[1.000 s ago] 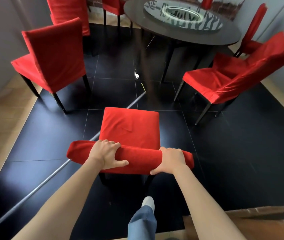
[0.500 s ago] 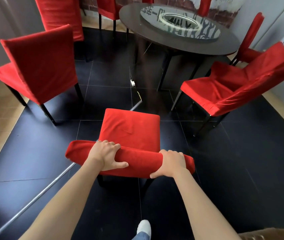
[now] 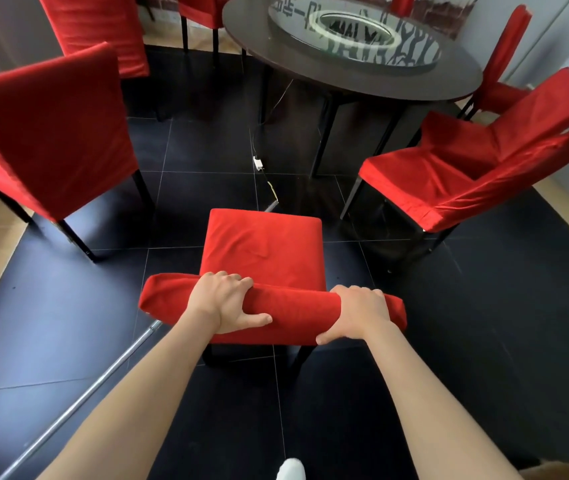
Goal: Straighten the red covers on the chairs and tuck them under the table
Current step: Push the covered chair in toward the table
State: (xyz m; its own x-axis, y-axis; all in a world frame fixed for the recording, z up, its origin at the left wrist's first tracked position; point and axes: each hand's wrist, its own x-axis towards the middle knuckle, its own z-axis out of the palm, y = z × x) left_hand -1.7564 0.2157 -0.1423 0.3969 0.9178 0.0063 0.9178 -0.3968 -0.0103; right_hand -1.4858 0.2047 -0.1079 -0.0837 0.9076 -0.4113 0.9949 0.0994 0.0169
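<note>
You had your left hand [image 3: 222, 301] and right hand [image 3: 359, 315] curled over the chair [image 3: 264, 251] back, short of the surface [image 3: 362, 79]; its soft cover probably slipped over a stiff frame

Red-covered chair [image 3: 264, 252] upright, facing round table [image 3: 352, 69], well apart

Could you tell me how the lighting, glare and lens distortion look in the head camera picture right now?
Head view: strong wide-angle bending, so the forearms splay and the side chairs lean outward; the glass turntable on the round table mirrors the wall decoration; soft sheen on the black floor tiles; both the left hand and right hand on the chair back are sharp.
</note>
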